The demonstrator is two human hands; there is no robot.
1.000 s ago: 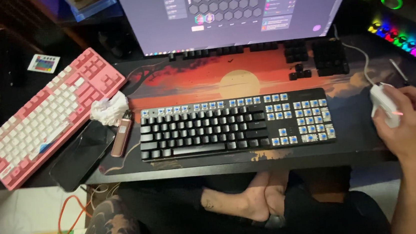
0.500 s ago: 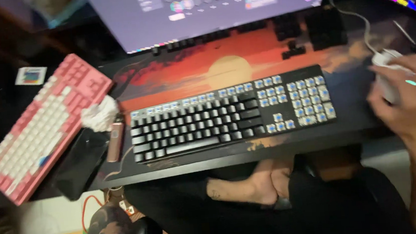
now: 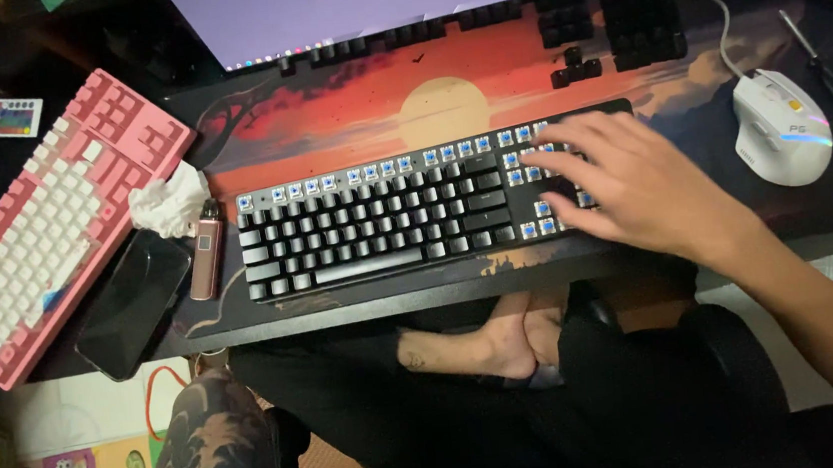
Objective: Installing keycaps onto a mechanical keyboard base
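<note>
While the right hand hovers spread over the black keyboard, nothing is gripped.
Its loose fingers lie over the right-side keys with bare blue switches; the white mouse sits free just right, the pink keyboard far left.

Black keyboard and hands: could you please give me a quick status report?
Right hand open, fingers spread over black keyboard, number-pad end. Left hand out of view. White mouse untouched, lying to the right.
</note>
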